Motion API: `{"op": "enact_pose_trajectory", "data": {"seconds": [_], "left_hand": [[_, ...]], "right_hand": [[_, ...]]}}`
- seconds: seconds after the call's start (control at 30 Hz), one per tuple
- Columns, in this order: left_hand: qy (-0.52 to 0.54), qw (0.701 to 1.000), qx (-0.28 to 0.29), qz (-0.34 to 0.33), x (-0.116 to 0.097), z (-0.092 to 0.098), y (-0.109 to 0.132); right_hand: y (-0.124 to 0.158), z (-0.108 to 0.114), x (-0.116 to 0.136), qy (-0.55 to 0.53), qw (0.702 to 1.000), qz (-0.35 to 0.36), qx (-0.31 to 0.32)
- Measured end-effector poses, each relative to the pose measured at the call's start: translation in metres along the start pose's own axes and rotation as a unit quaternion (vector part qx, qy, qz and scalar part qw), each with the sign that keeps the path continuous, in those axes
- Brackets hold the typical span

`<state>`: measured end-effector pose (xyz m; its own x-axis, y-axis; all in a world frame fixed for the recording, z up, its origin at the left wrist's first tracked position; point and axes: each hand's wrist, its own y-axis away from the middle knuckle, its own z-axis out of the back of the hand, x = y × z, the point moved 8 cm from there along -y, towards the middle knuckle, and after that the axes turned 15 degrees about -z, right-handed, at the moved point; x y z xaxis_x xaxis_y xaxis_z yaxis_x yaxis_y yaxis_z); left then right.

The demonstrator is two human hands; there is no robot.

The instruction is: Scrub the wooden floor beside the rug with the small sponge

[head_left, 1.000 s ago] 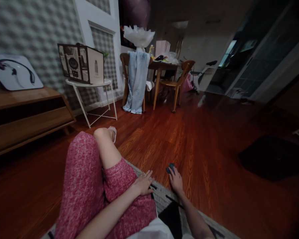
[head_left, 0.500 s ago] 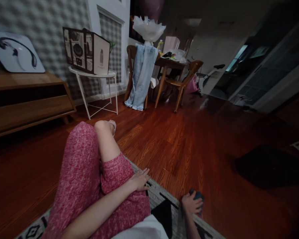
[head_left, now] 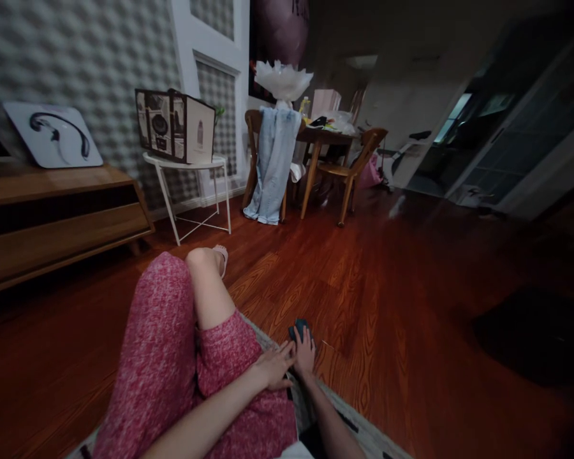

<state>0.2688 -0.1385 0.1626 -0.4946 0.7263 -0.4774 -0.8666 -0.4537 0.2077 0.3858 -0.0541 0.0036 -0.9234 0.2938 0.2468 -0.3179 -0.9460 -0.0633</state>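
I sit on a patterned rug [head_left: 363, 435] with my legs in pink trousers [head_left: 162, 357] bent in front of me. My left hand [head_left: 273, 364] rests on my thigh with its fingers spread flat and nothing in it. My right hand [head_left: 305, 352] lies just beside it, touching the left fingertips. Its fingers press a small dark teal object [head_left: 299, 329] against the wooden floor [head_left: 387, 287] at the rug's edge. What the object is I cannot make out.
A low wooden cabinet [head_left: 52, 217] stands at the left, with a white side table [head_left: 191, 191] carrying a box beyond it. A dining table with chairs [head_left: 325, 153] and draped jeans [head_left: 272, 166] is at the back. A dark mat [head_left: 530, 338] lies at the right.
My right hand with the teal object swept from the floor ahead back to the right, then came in beside my left hand. The left hand stayed on my thigh.
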Motion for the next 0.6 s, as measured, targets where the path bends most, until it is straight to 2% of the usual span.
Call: {"op": "enact_pose_trajectory", "data": {"seconds": [0.07,0.13,0.2,0.27,0.33,0.4,0.43,0.5,0.6], "left_hand": [[-0.004,1.000,-0.002,-0.001,0.000,0.001,0.001],[-0.007,1.000,0.000,0.000,-0.002,0.002,0.002],[-0.004,1.000,0.002,0.001,-0.003,0.004,0.003],[0.000,1.000,0.005,0.004,-0.004,0.004,0.003],[0.003,1.000,0.005,0.007,-0.003,0.004,0.001],[0.003,1.000,0.006,0.007,-0.003,0.002,0.000],[0.003,1.000,0.005,0.007,-0.002,0.002,-0.001],[0.002,1.000,0.003,0.006,-0.002,0.001,-0.001],[-0.001,1.000,0.005,0.003,-0.003,0.000,-0.001]], "right_hand": [[-0.012,0.011,-0.015,-0.005,0.999,0.052,0.002],[-0.025,0.026,-0.054,-0.004,0.999,0.039,-0.006],[-0.035,0.043,-0.114,0.003,0.999,-0.038,-0.021],[-0.033,0.059,-0.183,0.009,0.990,-0.133,-0.042],[-0.018,0.074,-0.248,0.009,0.973,-0.220,-0.067],[0.007,0.085,-0.297,0.006,0.952,-0.287,-0.103],[0.021,0.089,-0.313,0.005,0.942,-0.312,-0.121],[0.047,0.092,-0.326,0.000,0.927,-0.342,-0.152],[0.074,0.085,-0.308,-0.009,0.914,-0.370,-0.167]]}}
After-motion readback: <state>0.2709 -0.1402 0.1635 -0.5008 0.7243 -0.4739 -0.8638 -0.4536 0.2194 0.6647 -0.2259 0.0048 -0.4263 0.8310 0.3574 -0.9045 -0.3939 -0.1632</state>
